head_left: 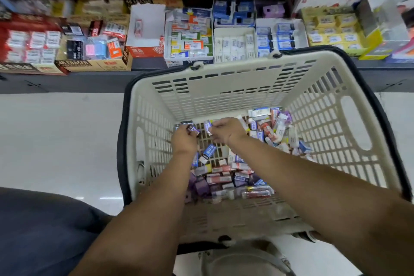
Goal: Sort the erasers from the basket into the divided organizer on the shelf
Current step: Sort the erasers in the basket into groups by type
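A cream plastic basket (228, 71) with a black rim stands on the floor before the shelf. Many small packaged erasers (226, 177) lie heaped in its bottom. Both my hands are down inside the basket at its far left. My left hand (183, 141) grips several small purple and dark erasers (191, 129). My right hand (226, 131) pinches a purple-and-white eraser (208, 127) close beside the left hand. On the low shelf behind the basket sit white divided boxes (235, 29) holding rows of erasers.
More eraser boxes line the shelf: a red-and-white tray (29, 45) at the left, a brown "4B ERASER" box (89, 65), a nearly empty orange-white box (145, 29), yellow boxes (333, 29) at the right. White floor (60, 141) lies left of the basket. My dark trouser leg (40, 231) is at lower left.
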A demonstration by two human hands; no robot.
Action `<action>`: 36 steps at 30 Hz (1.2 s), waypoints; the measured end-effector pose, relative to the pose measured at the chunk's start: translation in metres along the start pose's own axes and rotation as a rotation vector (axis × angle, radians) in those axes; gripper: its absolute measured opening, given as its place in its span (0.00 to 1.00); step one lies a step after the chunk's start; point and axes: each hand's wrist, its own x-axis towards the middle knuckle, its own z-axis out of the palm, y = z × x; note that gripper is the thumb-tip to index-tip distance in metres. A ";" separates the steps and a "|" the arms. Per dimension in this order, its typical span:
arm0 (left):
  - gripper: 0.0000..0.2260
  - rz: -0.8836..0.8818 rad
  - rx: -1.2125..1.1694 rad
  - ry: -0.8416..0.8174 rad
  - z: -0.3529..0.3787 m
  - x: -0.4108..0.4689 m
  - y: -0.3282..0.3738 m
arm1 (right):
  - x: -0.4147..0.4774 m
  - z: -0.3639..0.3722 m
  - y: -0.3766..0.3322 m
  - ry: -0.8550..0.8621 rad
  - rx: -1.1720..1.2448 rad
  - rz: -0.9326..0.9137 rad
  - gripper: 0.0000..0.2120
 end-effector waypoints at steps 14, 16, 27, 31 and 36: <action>0.12 -0.008 -0.120 0.138 0.003 -0.005 0.001 | 0.039 0.050 0.006 0.176 -0.428 -0.244 0.05; 0.12 -0.016 -0.150 0.146 0.004 -0.004 -0.001 | 0.041 0.053 0.008 0.142 -0.467 -0.264 0.06; 0.12 0.066 -0.085 0.022 0.008 0.003 0.001 | 0.036 0.034 0.018 0.027 -0.007 -0.019 0.13; 0.11 0.110 -0.015 0.007 0.010 0.001 0.000 | 0.040 0.039 0.018 0.087 -0.089 0.032 0.13; 0.15 0.126 0.043 -0.011 0.010 0.004 -0.002 | 0.037 0.041 0.014 0.155 -0.094 0.022 0.14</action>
